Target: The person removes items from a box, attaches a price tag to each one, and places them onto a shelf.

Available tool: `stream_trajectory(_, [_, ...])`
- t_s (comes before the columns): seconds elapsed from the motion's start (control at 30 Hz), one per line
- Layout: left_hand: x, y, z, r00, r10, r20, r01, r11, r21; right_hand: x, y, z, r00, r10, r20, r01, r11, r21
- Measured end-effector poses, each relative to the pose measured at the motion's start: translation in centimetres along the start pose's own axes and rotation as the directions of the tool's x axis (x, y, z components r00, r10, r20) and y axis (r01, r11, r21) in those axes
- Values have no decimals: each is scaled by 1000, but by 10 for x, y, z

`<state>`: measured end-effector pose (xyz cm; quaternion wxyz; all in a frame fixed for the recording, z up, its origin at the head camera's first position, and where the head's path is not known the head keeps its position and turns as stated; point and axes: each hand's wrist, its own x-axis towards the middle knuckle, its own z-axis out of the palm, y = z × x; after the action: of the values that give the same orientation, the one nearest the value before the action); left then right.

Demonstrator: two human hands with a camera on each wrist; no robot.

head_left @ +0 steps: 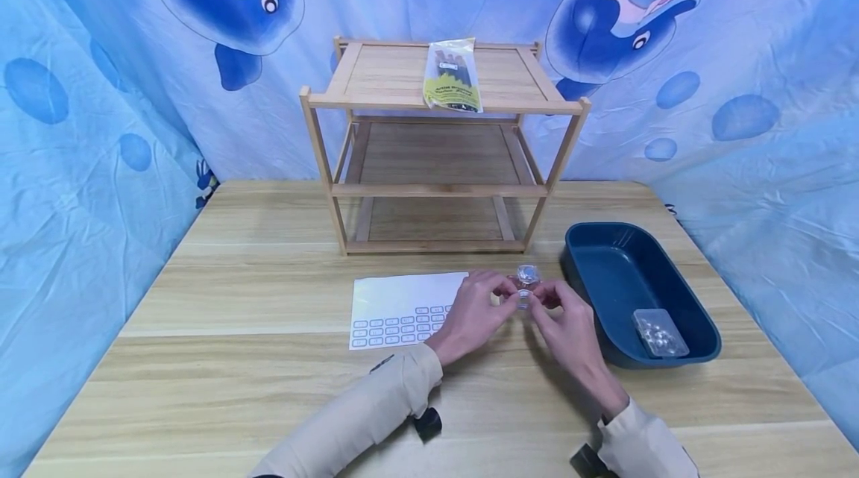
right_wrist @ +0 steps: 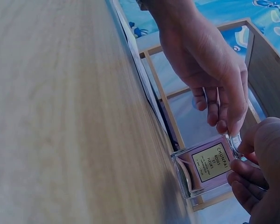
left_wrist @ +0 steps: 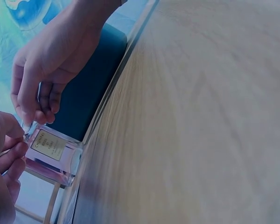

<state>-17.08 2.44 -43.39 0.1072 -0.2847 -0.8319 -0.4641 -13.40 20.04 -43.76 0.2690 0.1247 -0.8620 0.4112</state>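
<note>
A clear perfume bottle (right_wrist: 205, 165) with pinkish liquid and a pale printed label stands upright on the table. Just in front of its upper part, a small pale label-like piece (head_left: 523, 299) is stretched between both hands. My left hand (head_left: 475, 312) pinches its left end with thumb and forefinger. From the right, my right hand (head_left: 569, 323) pinches the other end. The bottle's clear top (head_left: 528, 274) shows beyond the fingertips in the head view. Whether the piece touches the bottle, I cannot tell. Left of the hands lies a white sticker sheet (head_left: 403, 297) with rows of outlined labels.
A dark blue basin (head_left: 607, 239) on the right holds a clear plastic box (head_left: 661, 332) of small shiny pieces. Behind stands a wooden shelf rack (head_left: 439, 191) with a yellow and clear packet (head_left: 452, 79) on top. Blue curtains surround the table.
</note>
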Motion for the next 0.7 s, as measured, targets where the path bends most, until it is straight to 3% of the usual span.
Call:
stream_trajectory(0.4, [-1,1,2,1000,7,5,-7,999,42,-1,2,0,1000,-1,0,1,1000,-5])
stream_trajectory(0.7, [2,2,4,999,51,-15,-48,989,141,1,0,-1,1000,12,9,-11,998,-61])
